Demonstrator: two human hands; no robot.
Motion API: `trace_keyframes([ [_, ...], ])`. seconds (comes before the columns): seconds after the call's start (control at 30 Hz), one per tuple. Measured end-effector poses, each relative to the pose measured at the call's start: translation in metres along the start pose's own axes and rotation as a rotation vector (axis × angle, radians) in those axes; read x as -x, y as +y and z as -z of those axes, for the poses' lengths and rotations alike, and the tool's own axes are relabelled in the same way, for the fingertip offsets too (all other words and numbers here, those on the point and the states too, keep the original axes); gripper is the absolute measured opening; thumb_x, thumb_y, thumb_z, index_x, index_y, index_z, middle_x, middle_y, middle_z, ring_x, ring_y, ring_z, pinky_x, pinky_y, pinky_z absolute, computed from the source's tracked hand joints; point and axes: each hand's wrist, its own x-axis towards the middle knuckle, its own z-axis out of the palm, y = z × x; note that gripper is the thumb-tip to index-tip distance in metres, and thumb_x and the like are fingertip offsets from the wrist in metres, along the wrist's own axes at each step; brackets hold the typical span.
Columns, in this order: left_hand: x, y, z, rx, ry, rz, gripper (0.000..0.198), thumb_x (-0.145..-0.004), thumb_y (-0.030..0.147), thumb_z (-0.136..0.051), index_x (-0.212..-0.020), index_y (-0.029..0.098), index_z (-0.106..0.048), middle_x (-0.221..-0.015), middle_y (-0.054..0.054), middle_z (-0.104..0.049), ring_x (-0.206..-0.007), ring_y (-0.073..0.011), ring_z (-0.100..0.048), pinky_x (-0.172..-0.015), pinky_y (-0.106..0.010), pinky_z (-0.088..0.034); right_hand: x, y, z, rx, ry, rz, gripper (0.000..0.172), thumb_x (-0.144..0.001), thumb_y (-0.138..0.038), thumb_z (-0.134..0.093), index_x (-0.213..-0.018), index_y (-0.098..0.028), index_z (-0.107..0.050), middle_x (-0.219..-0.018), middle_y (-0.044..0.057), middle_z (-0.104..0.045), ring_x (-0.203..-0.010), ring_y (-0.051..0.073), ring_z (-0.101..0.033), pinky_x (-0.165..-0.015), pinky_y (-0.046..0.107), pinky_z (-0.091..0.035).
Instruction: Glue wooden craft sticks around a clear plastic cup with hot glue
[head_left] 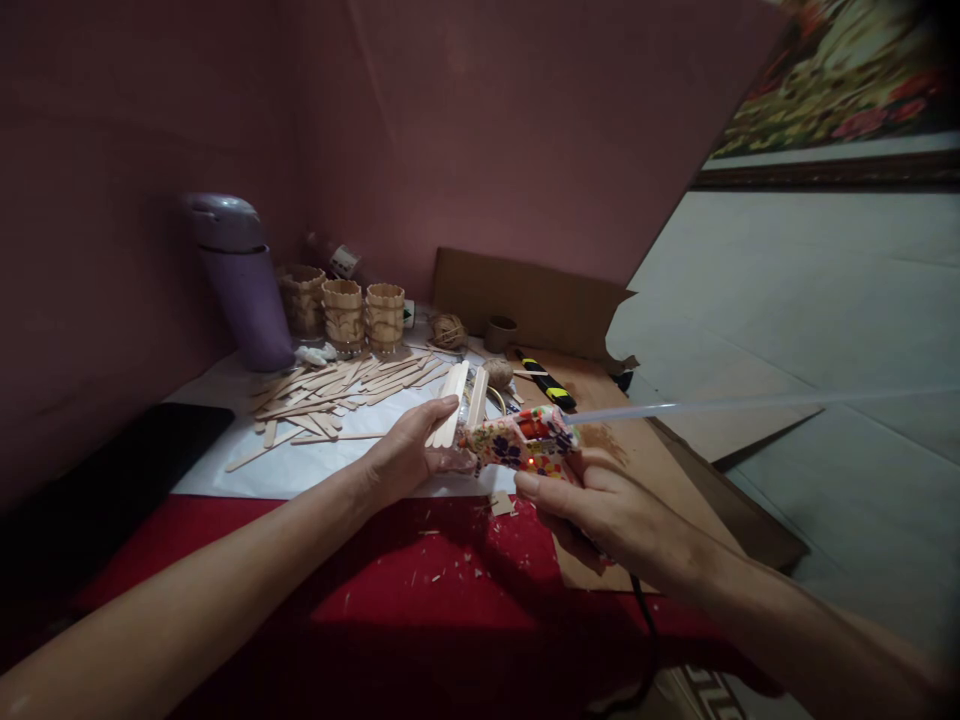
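My left hand [405, 455] is closed around a small cup partly clad with flat wooden sticks [459, 410], held above the table's front. My right hand [600, 505] grips a glue gun [521, 440] covered in a floral pattern, its nozzle pointing left and touching the sticks on the cup. A long clear glue stick [750, 403] juts out of the gun's back toward the right. A small red light glows on the gun's body.
A pile of loose wooden sticks [337, 390] lies on white paper [225, 400]. Behind it stand three stick-clad cups [345, 312], a purple flask [240, 280], a twine ball [448, 330] and a cutter [547, 382] on cardboard [645, 440]. A dark tablet [112, 470] lies left on red cloth [420, 590].
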Motion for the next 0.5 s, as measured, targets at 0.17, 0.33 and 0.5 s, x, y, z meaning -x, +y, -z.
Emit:
trace_keyframes([
  [0.17,-0.0004,0.0006,-0.0040,-0.005,0.026,-0.017,0.058,-0.081,0.042,-0.067,-0.128,0.010,-0.058,-0.104,-0.016,-0.072,-0.074,-0.0237,-0.066,-0.075,-0.038,-0.052,0.0013,0.0003,0.0000,0.013,0.038,-0.043,0.043,-0.090,-0.050,-0.055,-0.060,-0.022,-0.042,-0.048,-0.007,-0.041,-0.042,0.007,-0.035,-0.041,0.022,-0.029],
  [0.33,-0.0021,-0.0016,-0.0017,-0.011,0.017,-0.008,0.056,-0.081,0.043,-0.066,-0.126,0.011,-0.059,-0.104,-0.016,-0.071,-0.067,-0.0210,-0.064,-0.073,-0.038,-0.051,0.0008,0.0020,-0.0005,-0.003,0.023,-0.043,0.044,-0.090,-0.051,-0.055,-0.060,-0.022,-0.042,-0.048,-0.007,-0.041,-0.042,0.007,-0.035,-0.040,0.022,-0.029],
  [0.5,-0.0032,-0.0043,0.0008,0.013,-0.053,-0.048,0.053,-0.082,0.041,-0.067,-0.126,0.012,-0.060,-0.102,-0.013,-0.071,-0.074,-0.0222,-0.065,-0.071,-0.035,-0.051,0.0002,0.0075,0.0004,-0.007,0.058,-0.109,0.043,-0.089,-0.054,-0.056,-0.064,-0.021,-0.044,-0.049,-0.007,-0.042,-0.041,0.007,-0.035,-0.039,0.021,-0.029],
])
